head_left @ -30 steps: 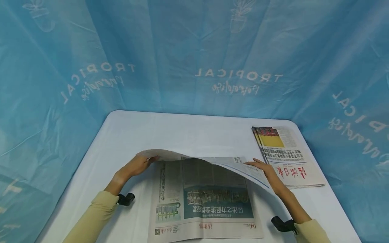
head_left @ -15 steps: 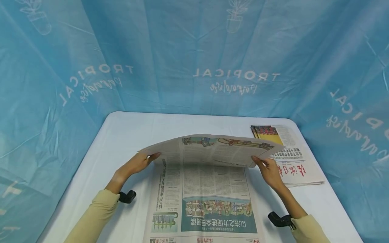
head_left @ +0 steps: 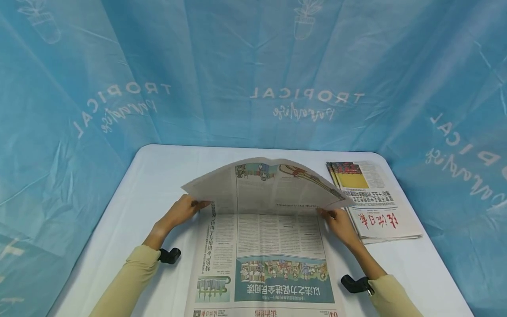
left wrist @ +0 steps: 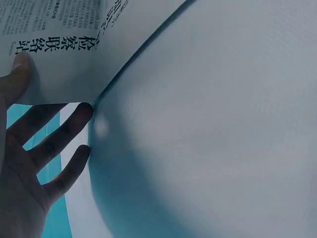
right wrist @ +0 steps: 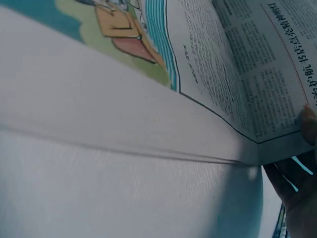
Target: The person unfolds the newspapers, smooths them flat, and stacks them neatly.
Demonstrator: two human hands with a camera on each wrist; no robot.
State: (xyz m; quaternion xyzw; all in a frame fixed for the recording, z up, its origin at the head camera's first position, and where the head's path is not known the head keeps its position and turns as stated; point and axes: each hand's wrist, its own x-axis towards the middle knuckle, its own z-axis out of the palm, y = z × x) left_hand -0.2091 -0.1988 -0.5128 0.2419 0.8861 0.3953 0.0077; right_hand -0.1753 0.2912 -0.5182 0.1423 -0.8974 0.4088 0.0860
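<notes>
An opened newspaper [head_left: 277,237] lies along the middle of the table in the head view, its far part bent up into an arched flap. At the left edge near the bend, my left hand [head_left: 183,212] pinches the paper. My right hand [head_left: 341,225] pinches the opposite edge at about the same height. In the left wrist view, the left thumb [left wrist: 17,79] presses the printed page while the other fingers spread behind and below it. The right thumb [right wrist: 309,124] lies on the page in the right wrist view, with fingers partly hidden behind the sheet.
A stack of folded newspapers [head_left: 374,204] lies at the table's right side, close to my right hand. The white table [head_left: 166,169] has rounded far corners. A blue printed curtain [head_left: 222,57] surrounds it at the back and sides.
The raised sheet has swung up and away, uncovering the printed page below. My right hand shifted its hold along the right edge, then moved slightly left; my left hand stayed nearly in place.
</notes>
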